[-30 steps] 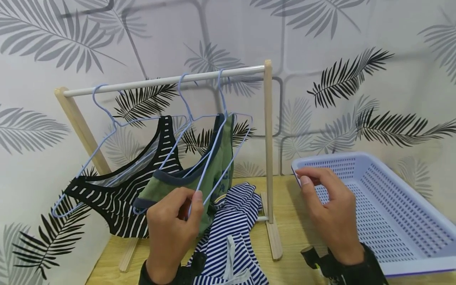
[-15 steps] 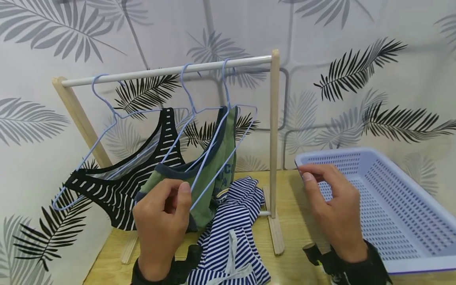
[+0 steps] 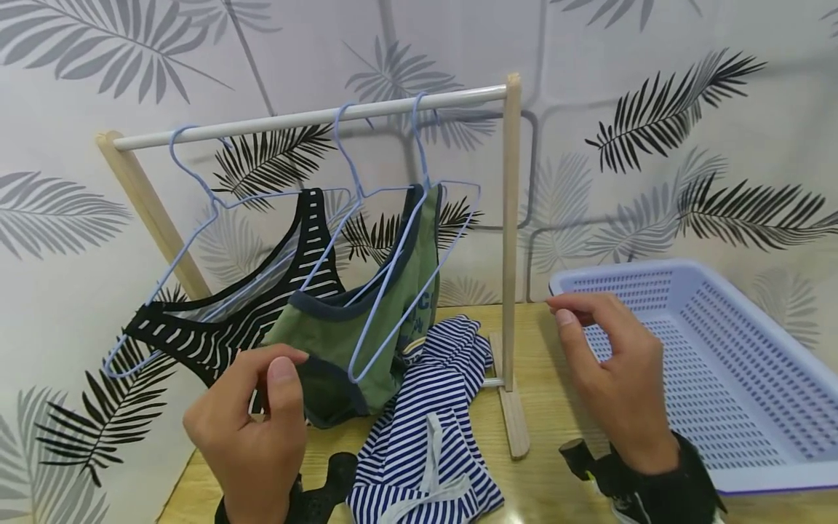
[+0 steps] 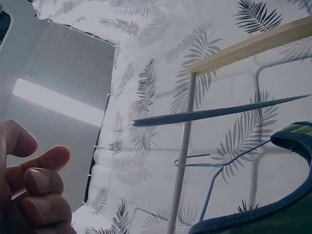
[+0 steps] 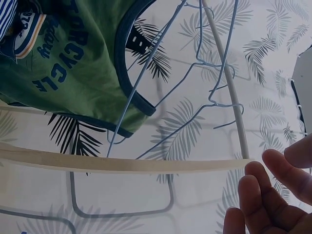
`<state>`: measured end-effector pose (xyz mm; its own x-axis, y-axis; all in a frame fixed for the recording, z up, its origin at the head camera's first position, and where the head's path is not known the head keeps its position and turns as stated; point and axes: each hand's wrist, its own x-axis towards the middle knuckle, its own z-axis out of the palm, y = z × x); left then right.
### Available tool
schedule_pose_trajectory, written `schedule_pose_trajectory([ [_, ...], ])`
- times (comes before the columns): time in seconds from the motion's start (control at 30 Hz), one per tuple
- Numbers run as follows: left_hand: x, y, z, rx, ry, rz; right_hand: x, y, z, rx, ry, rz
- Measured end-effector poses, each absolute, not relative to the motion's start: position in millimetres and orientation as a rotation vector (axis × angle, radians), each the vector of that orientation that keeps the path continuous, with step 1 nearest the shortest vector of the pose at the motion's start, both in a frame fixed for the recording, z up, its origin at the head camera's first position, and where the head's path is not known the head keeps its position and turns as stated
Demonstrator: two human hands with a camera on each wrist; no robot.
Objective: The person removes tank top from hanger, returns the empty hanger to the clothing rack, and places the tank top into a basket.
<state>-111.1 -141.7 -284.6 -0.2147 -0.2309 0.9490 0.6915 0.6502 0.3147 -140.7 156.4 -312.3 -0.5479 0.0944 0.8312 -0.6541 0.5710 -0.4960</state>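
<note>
My left hand [image 3: 252, 426] hovers in front of the black striped tank top [image 3: 216, 327], fingers loosely curled, thumb near the index finger, holding nothing. In the left wrist view, only air shows between its fingertips [image 4: 54, 158]. My right hand [image 3: 615, 378] is raised by the near left side of the basket, also loosely curled and holding nothing. A green sleeveless top [image 3: 353, 327] with navy trim hangs on the middle blue hanger [image 3: 356, 191]. In front of it, a bare blue hanger [image 3: 396, 255] hangs from the rod. Below lies a navy-and-white striped garment [image 3: 419, 422] with pale ties.
The rack has a white rod [image 3: 262, 125] between wooden posts [image 3: 512, 233], with a wooden foot [image 3: 513, 429] on the table [image 3: 543, 349]. A pale blue perforated basket [image 3: 694, 378] stands at the right. Leaf-patterned cloth [image 3: 622, 211] covers the wall behind.
My left hand has let go of the front bare hanger and moved left and down, away from it. My right hand stays almost still; the head view has shifted slightly.
</note>
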Motion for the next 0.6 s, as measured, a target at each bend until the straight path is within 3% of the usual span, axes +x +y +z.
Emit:
schedule_pose_trajectory([
  [0.4, -102.6, -140.0, -282.7, -0.506, -1.502, -0.943, -139.5, 152.3, -308.9, 0.482, -1.914, 1.034],
  [0.6, -97.8, -140.4, -286.7, -0.904, -1.572, -0.966, -140.0, 148.4, -313.1, 0.504, -1.927, 1.043],
])
